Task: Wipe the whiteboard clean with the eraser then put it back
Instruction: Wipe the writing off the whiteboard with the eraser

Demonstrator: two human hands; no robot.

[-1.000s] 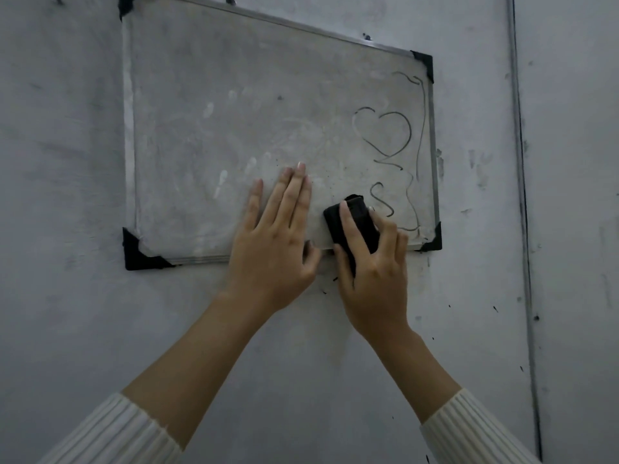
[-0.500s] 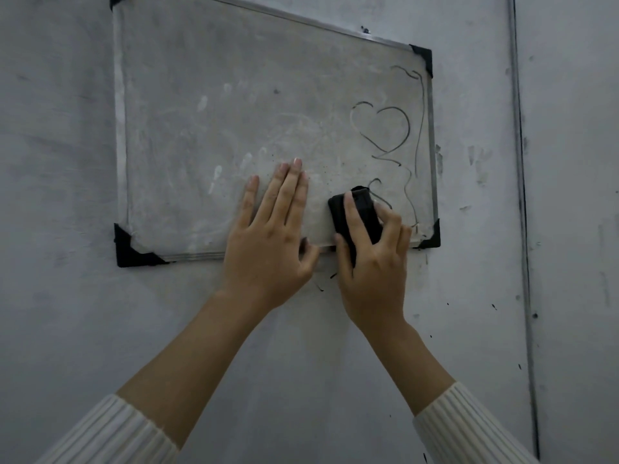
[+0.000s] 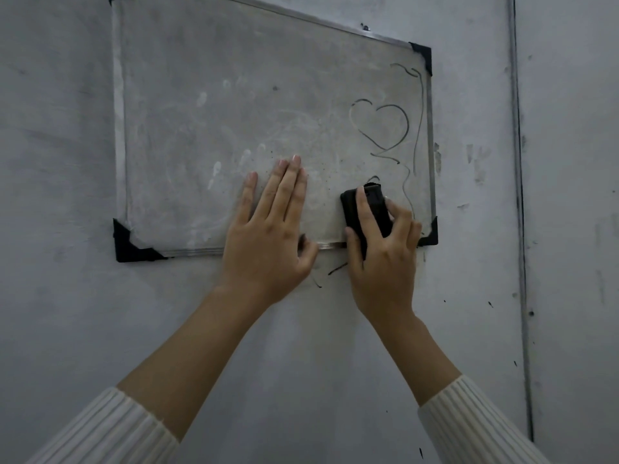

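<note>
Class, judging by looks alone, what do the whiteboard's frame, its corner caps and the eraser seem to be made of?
Frame: thin silvery strip with a dull sheen, probably aluminium.
Corner caps: matte black and moulded, likely plastic.
Eraser: black block in the right hand; plastic or felt, too dark to tell.

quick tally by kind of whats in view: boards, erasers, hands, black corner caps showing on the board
whiteboard: 1
eraser: 1
hands: 2, left hand flat on the board, right hand gripping the eraser
black corner caps: 3 plainly showing, lower left, upper right, lower right
total: 7
</note>
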